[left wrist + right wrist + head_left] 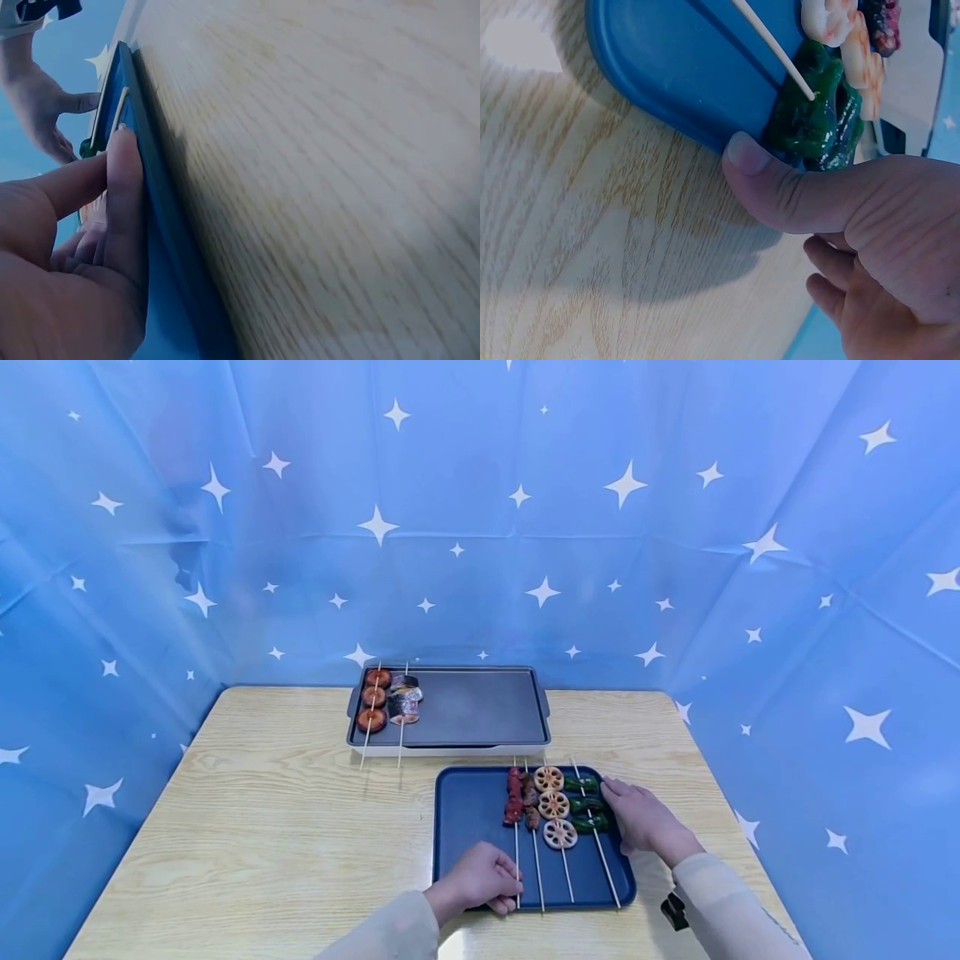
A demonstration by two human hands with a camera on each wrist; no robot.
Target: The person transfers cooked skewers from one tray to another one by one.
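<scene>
The left hand (480,878) pinches the stick of the red skewer (513,797), which lies on the blue tray (468,814). The right hand (647,820) touches the tray's side, its fingers loose. A brown skewer (531,806) lies close beside the red one, then a lotus skewer (554,806) and a green skewer (588,805). Behind sits a dark pan (480,706) with two more skewers (405,703). The table (247,802) is pale wood; a blue starry curtain (465,485) hangs around.
</scene>
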